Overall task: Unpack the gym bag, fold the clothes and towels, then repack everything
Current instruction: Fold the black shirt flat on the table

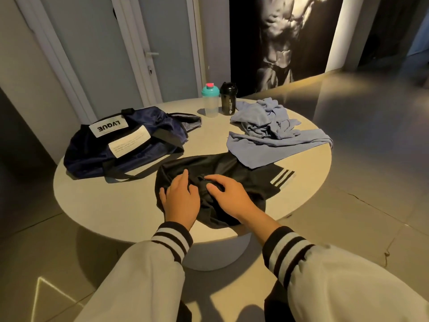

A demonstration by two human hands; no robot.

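A black garment [246, 180] with white stripes at its right end lies on the near part of the round table [116, 205]. My left hand [180, 198] rests flat on its left part, fingers straight. My right hand [228, 194] lies on its middle, fingers spread and lightly bent against the cloth. A navy gym bag [120, 145] with white labels sits slumped and open at the left. Crumpled light-blue towels [271, 131] lie at the right, one corner overlapping the black garment.
A clear shaker bottle with a teal lid [210, 101] and a black shaker bottle [228, 99] stand at the table's far edge. Behind are grey doors [162, 47] and a dark wall poster [283, 38]. Tiled floor surrounds the table.
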